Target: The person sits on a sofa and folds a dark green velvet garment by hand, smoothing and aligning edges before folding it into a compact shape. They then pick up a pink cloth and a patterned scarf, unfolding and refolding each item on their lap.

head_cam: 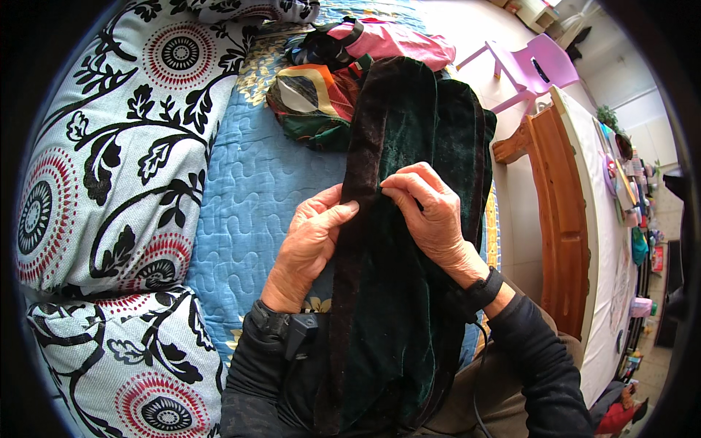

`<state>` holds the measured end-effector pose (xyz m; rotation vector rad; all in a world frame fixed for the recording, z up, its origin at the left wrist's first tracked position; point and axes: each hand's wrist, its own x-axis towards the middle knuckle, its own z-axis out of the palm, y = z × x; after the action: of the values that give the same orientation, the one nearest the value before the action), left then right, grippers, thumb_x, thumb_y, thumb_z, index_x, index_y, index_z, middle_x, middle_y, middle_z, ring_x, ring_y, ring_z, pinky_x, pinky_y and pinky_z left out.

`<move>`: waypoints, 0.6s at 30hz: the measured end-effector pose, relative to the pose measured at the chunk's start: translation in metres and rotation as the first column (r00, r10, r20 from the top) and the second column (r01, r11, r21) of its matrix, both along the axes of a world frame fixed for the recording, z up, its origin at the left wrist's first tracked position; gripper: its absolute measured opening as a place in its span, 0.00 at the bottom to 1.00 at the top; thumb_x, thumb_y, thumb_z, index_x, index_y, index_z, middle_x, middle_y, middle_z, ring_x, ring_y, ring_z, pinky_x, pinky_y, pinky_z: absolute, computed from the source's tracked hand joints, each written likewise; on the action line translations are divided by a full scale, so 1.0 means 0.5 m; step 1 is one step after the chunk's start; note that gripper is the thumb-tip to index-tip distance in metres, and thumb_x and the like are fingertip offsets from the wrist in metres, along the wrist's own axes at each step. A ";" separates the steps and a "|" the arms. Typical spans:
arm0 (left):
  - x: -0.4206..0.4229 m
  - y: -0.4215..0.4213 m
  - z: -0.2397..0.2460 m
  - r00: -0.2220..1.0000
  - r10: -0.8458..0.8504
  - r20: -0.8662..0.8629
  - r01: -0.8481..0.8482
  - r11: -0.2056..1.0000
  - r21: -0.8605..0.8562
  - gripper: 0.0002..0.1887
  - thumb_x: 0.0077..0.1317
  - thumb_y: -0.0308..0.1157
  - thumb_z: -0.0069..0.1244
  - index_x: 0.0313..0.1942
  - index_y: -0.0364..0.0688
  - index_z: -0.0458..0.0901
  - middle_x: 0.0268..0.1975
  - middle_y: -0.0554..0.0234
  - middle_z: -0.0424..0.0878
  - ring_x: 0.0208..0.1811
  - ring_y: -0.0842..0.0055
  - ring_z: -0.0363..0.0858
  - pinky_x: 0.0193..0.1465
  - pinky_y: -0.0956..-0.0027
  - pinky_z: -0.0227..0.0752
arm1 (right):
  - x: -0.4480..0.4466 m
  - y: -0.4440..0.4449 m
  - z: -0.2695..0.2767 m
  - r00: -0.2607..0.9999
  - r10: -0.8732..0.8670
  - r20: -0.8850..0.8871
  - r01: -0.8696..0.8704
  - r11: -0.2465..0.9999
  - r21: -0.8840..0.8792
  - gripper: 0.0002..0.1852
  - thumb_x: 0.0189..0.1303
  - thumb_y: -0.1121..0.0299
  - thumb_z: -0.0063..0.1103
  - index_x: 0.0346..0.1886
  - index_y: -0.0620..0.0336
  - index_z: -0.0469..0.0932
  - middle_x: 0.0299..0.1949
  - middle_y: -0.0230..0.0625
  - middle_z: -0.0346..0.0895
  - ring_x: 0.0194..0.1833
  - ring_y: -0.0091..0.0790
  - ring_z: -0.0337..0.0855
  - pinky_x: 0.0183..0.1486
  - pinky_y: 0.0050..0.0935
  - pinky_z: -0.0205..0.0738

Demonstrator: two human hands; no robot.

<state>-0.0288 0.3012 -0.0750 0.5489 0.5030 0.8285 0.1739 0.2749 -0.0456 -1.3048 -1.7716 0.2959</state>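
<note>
A long piece of dark green velvet cloth (405, 274) lies lengthwise across my lap and onto the seat cover before me. Along its left side runs a dark brown plush band (366, 142). My left hand (312, 241) pinches the outer edge of this band between thumb and fingers. At the seam where band and green velvet meet, my right hand (430, 213) has thumb and fingertips drawn together on the cloth. Whether a small thing such as a needle sits between those fingertips cannot be made out. Both wrists wear black straps.
Blue quilted fabric (263, 208) covers the seat. Patterned cushions (148, 137) line the left. Beyond the velvet lie a multicoloured cloth bundle (312, 104) and a pink cloth item (400, 44). To the right stand a wooden-framed table (564, 219) and a pink plastic chair (531, 65).
</note>
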 end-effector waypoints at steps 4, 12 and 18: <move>-0.001 0.000 -0.009 1.000 0.015 -0.012 -0.015 1.000 0.008 0.17 0.74 0.22 0.53 0.61 0.32 0.82 0.56 0.58 0.89 0.55 0.77 0.86 0.65 0.72 0.78 | -0.001 0.000 -0.005 0.984 -0.045 -0.171 0.021 0.990 -0.139 0.03 0.67 0.81 0.66 0.40 0.65 0.82 0.36 0.36 0.81 0.32 0.29 0.85 0.35 0.26 0.80; -0.004 0.005 -0.020 1.000 0.030 0.002 -0.030 1.000 0.004 0.18 0.72 0.21 0.54 0.62 0.31 0.81 0.57 0.57 0.88 0.56 0.76 0.86 0.67 0.70 0.77 | 0.026 0.036 -0.013 0.792 -0.184 -0.583 -0.002 0.953 -0.303 0.05 0.80 0.73 0.53 0.43 0.63 0.76 0.33 0.31 0.80 0.31 0.21 0.84 0.38 0.22 0.83; -0.003 0.010 0.019 0.999 -0.014 0.033 0.011 0.995 0.101 0.23 0.75 0.24 0.55 0.68 0.31 0.74 0.61 0.56 0.85 0.60 0.75 0.85 0.68 0.69 0.76 | 0.035 0.038 -0.048 0.768 -0.182 -0.615 -0.011 0.955 -0.296 0.09 0.82 0.68 0.48 0.40 0.60 0.72 0.30 0.32 0.78 0.29 0.23 0.82 0.35 0.25 0.80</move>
<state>-0.0304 0.3064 -0.0655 0.6297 0.4281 0.8531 0.1916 0.2938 -0.0697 -1.2714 -1.1030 0.8634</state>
